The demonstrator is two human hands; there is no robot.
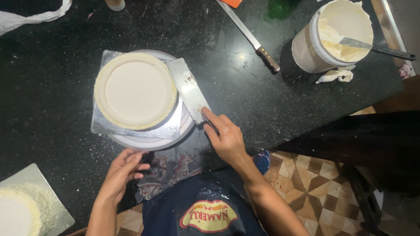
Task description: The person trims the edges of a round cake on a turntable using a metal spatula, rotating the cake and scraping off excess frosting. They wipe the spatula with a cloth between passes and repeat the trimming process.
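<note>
A round cake [135, 90] coated in pale cream stands on a square silver board [103, 124], which rests on a white turntable [153, 142]. My right hand [225, 137] grips a flat metal scraper [189, 88] whose blade stands against the cake's right side. At the turntable's near edge, my left hand [122, 172] hovers with its fingers curled and holds nothing.
A white bucket of cream [313, 46] with a palette knife [376, 47] in it stands at the back right. A long knife [249, 37] lies on the black counter [52, 87]. A second frosted cake [19, 209] sits at the lower left. A cloth [166, 172] lies at the counter's edge.
</note>
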